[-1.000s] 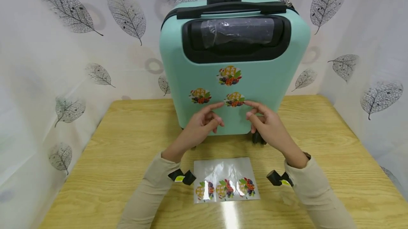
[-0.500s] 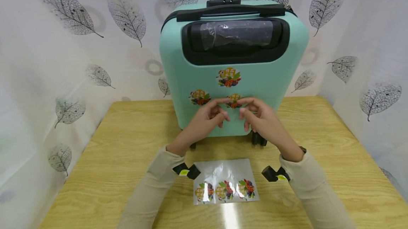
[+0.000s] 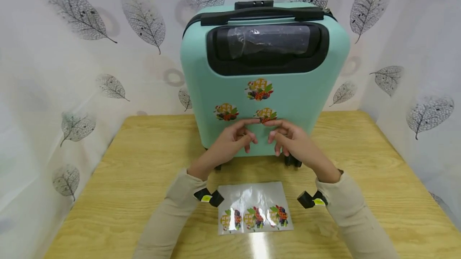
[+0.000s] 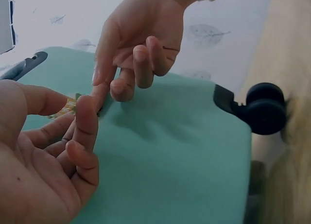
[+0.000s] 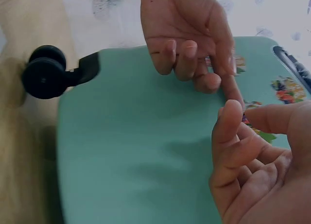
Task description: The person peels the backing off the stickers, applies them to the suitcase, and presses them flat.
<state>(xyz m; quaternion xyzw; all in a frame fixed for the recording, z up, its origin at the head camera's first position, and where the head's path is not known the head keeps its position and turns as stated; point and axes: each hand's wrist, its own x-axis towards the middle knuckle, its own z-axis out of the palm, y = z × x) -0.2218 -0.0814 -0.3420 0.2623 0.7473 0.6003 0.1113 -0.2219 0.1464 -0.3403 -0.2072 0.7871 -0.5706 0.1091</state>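
Observation:
A mint-green suitcase [image 3: 299, 95] stands upright with three round fruit stickers on its face. At the lower right sticker [image 3: 265, 113], both index fingertips lie along its bottom edge, nearly meeting. My left hand [image 3: 230, 141] comes in from the left with its index finger extended and its other fingers loosely bent. Mirroring it from the right, my right hand [image 3: 297, 143] also points its index finger at the sticker. Neither hand grips anything. In the right wrist view, fingers hide part of that sticker [image 5: 266, 135]. The upper sticker [image 3: 259, 89] and left sticker [image 3: 226, 111] are uncovered.
A glossy sticker sheet [image 3: 248, 197] with three fruit stickers along its near edge lies on the wooden table [image 3: 151, 151], between the forearms. Black suitcase wheels [image 5: 43, 72] stick out at the base. A leaf-patterned white curtain [image 3: 144, 63] hangs behind and at both sides.
Both index fingertips have moved inward from the sticker's left and right sides, over its face, then down to its bottom edge. The sticker sheet stays where it was.

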